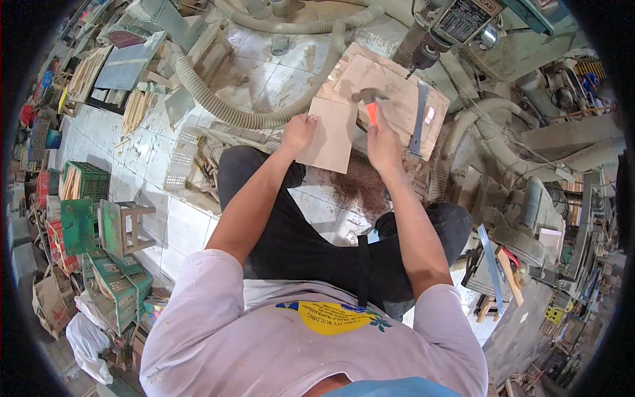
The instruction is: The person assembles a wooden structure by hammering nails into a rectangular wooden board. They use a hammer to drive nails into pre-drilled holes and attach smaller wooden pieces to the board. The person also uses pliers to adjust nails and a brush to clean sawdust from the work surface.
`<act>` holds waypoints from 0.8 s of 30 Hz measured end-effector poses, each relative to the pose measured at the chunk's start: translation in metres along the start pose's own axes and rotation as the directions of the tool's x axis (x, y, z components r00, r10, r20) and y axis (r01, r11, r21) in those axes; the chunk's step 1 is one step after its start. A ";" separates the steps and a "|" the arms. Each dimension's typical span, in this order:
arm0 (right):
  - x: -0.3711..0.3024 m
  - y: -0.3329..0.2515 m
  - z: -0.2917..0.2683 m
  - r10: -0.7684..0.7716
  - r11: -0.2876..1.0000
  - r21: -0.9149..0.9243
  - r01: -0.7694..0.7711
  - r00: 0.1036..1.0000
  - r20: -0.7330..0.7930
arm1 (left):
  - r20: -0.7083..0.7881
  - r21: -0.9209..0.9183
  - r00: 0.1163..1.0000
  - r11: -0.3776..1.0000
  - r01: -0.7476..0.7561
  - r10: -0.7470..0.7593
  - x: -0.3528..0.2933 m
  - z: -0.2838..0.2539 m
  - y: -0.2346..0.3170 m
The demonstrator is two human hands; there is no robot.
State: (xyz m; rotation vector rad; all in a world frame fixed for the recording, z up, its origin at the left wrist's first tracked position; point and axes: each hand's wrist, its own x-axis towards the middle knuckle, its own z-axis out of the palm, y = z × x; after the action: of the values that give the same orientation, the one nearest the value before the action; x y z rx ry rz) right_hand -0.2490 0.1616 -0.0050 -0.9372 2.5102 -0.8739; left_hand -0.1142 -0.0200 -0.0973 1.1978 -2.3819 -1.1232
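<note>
My left hand (301, 133) pinches the left edge of a thin, light-brown wooden board (333, 141). The board's far end rests by the edge of a larger wooden worktop (390, 79), and its near end hangs over the floor. My right hand (384, 147) is wrapped round the orange handle of a hammer (372, 114). The hammer's dark head is slightly blurred and sits above the worktop, just right of the board. To the right of my right hand, a dark metal strip (419, 119) and a small white block (430, 113) lie on the worktop.
A drill press chuck (428, 54) hangs above the worktop's far right. Ribbed hoses (218, 106) curve behind and around it. Sawdust (357, 192) covers the floor below. A pale plastic crate (182, 162) with wood scraps stands left of my knee; green crates (119, 284) stand further left.
</note>
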 end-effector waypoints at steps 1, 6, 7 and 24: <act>0.000 0.003 0.005 -0.017 0.997 -0.069 0.020 0.999 0.042 | 0.037 -0.005 0.999 1.000 0.022 -0.021 0.001 -0.004 0.003; -0.004 0.003 0.011 -0.045 0.999 -0.013 0.045 0.998 -0.033 | 0.070 -0.032 0.997 0.999 0.043 -0.041 0.004 -0.004 -0.001; -0.005 -0.001 0.005 -0.041 0.999 -0.010 0.040 0.998 -0.041 | 0.082 -0.045 0.995 0.998 0.054 -0.050 0.004 -0.003 0.001; 0.000 0.020 -0.002 0.007 0.999 0.052 -0.006 1.000 -0.019 | 0.043 0.006 0.999 1.000 0.027 -0.027 0.010 -0.002 -0.007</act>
State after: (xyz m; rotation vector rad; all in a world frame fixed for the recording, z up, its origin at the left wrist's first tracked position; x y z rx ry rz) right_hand -0.2602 0.1746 -0.0164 -0.9076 2.4923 -0.9454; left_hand -0.1153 -0.0311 -0.1020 1.2232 -2.4085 -1.1627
